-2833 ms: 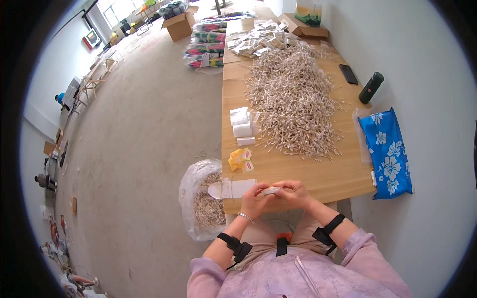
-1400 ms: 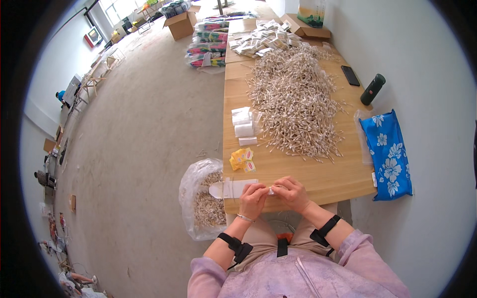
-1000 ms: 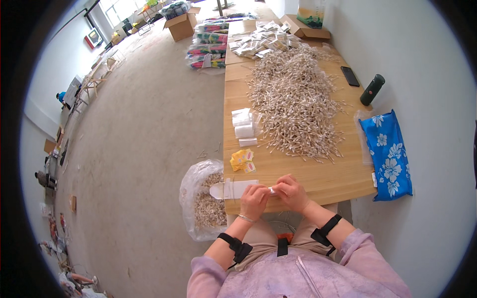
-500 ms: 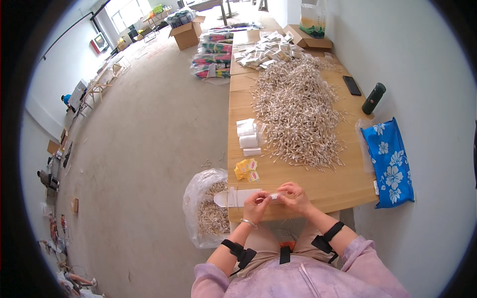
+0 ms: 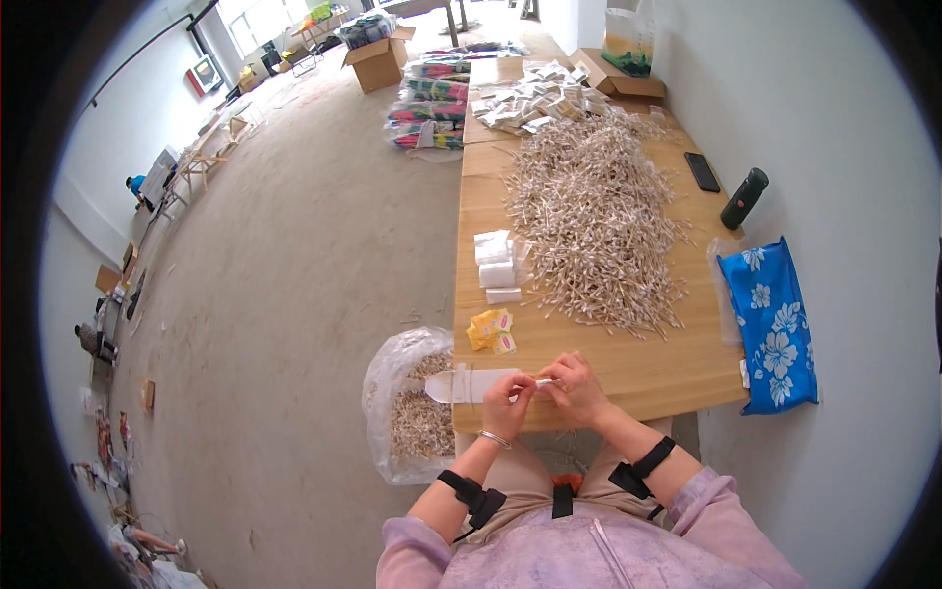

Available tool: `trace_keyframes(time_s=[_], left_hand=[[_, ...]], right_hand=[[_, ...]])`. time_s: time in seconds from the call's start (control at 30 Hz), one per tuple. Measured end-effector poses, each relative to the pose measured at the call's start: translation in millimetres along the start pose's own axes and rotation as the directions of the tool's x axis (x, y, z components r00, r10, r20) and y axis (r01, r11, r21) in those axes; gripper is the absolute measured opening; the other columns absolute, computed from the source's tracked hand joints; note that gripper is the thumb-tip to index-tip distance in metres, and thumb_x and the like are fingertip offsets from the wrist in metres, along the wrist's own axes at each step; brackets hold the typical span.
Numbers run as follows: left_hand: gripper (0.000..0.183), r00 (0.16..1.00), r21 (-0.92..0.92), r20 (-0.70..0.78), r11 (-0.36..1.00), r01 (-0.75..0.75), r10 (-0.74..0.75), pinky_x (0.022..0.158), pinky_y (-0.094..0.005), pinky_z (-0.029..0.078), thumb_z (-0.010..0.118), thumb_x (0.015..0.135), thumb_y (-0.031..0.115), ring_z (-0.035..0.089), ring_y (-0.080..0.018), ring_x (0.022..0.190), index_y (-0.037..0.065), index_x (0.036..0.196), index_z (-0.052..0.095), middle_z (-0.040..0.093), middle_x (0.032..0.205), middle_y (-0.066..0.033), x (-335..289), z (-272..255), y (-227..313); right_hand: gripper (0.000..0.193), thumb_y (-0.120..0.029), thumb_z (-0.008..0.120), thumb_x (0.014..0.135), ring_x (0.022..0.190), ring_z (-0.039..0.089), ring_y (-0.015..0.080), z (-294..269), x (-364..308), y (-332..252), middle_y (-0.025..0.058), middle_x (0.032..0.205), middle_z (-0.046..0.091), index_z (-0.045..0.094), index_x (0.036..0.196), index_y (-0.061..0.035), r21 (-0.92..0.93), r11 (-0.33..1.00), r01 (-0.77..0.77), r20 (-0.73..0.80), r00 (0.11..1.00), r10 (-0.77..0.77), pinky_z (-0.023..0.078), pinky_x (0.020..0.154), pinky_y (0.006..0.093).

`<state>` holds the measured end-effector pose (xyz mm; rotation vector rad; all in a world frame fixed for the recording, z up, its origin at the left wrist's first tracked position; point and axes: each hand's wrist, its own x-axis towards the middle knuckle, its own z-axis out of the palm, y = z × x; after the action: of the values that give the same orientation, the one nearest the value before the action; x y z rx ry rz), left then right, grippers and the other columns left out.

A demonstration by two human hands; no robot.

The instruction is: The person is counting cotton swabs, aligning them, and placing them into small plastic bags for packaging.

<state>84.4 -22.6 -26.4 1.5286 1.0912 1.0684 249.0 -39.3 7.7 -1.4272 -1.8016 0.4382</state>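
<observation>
Both hands, left hand (image 5: 508, 395) and right hand (image 5: 577, 389), pinch 1 thin white stick (image 5: 543, 381) over the wooden counter (image 5: 628, 363), beside a flat white sleeve (image 5: 471, 384)

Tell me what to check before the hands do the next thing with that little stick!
1. Thin pale stick pinched between left hand and right hand: ok.
2. White paper sleeve lying flat beside the left hand: ok.
3. Sleeve mouth open: cannot tell.
4. Big heap of pale sticks within reach on the wooden table: ok.
5. Clear plastic bag standing at the table edge: ok.
</observation>
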Motion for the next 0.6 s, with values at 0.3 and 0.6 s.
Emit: trace_keyframes(time_s=[0.3, 0.6], left_hand=[[0.007, 0.998, 0.048, 0.033, 0.997, -0.058, 0.056, 0.071, -0.0264, 0.055, 0.066, 0.083, 0.001, 0.063, -0.0142, 0.082, 0.002, 0.088, 0.063, 0.064, 0.091, -0.0069, -2, 2, -3], [0.009, 0.999, 0.028, 0.039, 1.000, 0.001, -0.003, 0.076, -0.0302, 0.053, 0.065, 0.084, 0.002, 0.062, -0.0173, 0.087, 0.003, 0.091, 0.059, 0.063, 0.095, -0.0075, -7, -2, -5]], right_hand=[[0.005, -0.008, 0.069, 0.073, 0.086, 0.052, 0.0269, 0, -4, 6, 0.0066, 0.080, 0.058, 0.066, 0.077, -0.0083, -0.004, 1.000, 0.019, 0.067, 0.998, -0.019, 0.044, 0.079, 0.0357], [0.010, -0.011, 0.073, 0.070, 0.083, 0.054, 0.0266, -10, -6, 1, 0.0074, 0.079, 0.059, 0.065, 0.075, -0.0072, 0.128, 0.988, -0.088, 0.058, 0.995, 0.081, 0.044, 0.076, 0.0357]])
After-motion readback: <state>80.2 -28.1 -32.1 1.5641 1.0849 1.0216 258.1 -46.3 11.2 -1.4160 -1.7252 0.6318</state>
